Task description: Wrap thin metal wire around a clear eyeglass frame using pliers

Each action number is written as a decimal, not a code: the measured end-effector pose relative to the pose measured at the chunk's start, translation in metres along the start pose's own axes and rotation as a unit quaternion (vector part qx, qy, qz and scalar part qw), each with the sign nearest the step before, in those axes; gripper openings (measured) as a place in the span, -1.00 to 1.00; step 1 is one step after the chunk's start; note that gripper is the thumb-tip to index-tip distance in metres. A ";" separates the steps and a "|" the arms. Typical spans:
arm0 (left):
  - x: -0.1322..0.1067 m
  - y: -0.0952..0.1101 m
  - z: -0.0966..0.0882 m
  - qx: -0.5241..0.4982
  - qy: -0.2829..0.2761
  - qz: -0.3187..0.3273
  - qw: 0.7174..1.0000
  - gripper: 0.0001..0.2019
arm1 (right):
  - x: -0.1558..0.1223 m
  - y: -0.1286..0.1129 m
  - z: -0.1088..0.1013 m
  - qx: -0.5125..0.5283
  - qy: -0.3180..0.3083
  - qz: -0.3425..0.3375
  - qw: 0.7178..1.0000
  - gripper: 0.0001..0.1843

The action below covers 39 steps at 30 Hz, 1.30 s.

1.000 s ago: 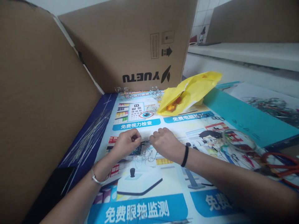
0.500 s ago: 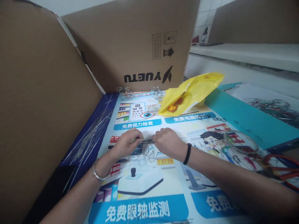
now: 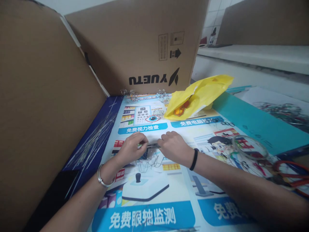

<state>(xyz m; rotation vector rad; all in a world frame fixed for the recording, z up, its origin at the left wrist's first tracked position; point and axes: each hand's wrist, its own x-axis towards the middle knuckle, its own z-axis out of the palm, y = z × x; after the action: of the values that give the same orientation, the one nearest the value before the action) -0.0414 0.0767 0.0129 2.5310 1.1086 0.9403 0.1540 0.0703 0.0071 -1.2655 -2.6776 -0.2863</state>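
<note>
My left hand (image 3: 132, 147) is closed in a pinch, with thumb and forefinger pressed toward each other. Facing it at the same height, my right hand (image 3: 175, 149) is curled with its knuckles up. A short stretch of thin wire (image 3: 152, 146) spans the gap between the two hands, and its ends are hidden by the fingers. Just below, a loose tangle of fine wire (image 3: 150, 162) lies on the printed poster (image 3: 154, 193).
A yellow bag (image 3: 199, 96) with orange pieces at its mouth lies behind my hands. Straight wires (image 3: 93, 141) lie at the left. Orange-handled scissors or pliers (image 3: 289, 175) and a wire coil (image 3: 251, 148) are at right. Cardboard walls (image 3: 135, 42) close off the left and back.
Both hands stay nearly in place, still close together around the wire. The camera view has shifted very slightly.
</note>
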 end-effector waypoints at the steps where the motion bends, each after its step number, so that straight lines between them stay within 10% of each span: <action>1: 0.000 0.001 0.000 0.007 0.002 -0.018 1.000 -0.89 | 0.000 -0.001 -0.001 0.000 0.000 0.000 1.000 -0.89; 16: 0.002 0.008 0.003 -0.040 -0.008 -0.195 0.980 -0.91 | 0.002 -0.008 -0.008 0.005 -0.022 0.009 1.000 -0.88; 39: 0.003 0.014 0.001 0.032 0.026 -0.189 0.981 -0.91 | -0.002 -0.020 -0.015 -0.068 0.001 0.016 0.998 -0.84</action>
<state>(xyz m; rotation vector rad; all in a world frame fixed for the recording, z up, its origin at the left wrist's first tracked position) -0.0314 0.0690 0.0197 2.2321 1.5857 0.8804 0.1406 0.0527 0.0194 -1.3427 -2.6723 -0.4732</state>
